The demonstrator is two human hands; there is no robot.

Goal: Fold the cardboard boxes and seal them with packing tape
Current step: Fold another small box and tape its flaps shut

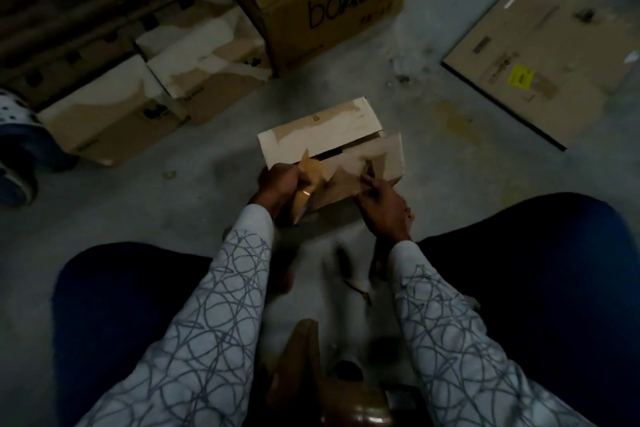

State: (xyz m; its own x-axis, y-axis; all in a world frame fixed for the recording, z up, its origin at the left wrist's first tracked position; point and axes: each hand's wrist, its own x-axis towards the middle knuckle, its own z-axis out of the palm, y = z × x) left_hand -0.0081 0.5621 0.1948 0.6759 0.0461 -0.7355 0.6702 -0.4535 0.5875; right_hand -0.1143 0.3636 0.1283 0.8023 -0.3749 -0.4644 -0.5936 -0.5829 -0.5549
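Cardboard box (pixel 329 139) sits on the floor (pixel 166 211) just beyond your hands, top flaps slightly parted. Your left hand (pixel 278 180) grips a crumpled strip of brown tape (pixel 313 173) at its near-left corner. Your right hand (pixel 382 201) touches the near flap; you cannot tell whether it pinches.

White sleeves (pixel 221 305) with grey scribbles, dark-blue trousers (pixel 121 305)

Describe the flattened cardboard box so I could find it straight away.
Start at the big upright carton printed "boat" at the back. Look right across the grey floor: the flattened box lies there alone. Unlike the folded boxes, it lies flat and bears a yellow sticker.
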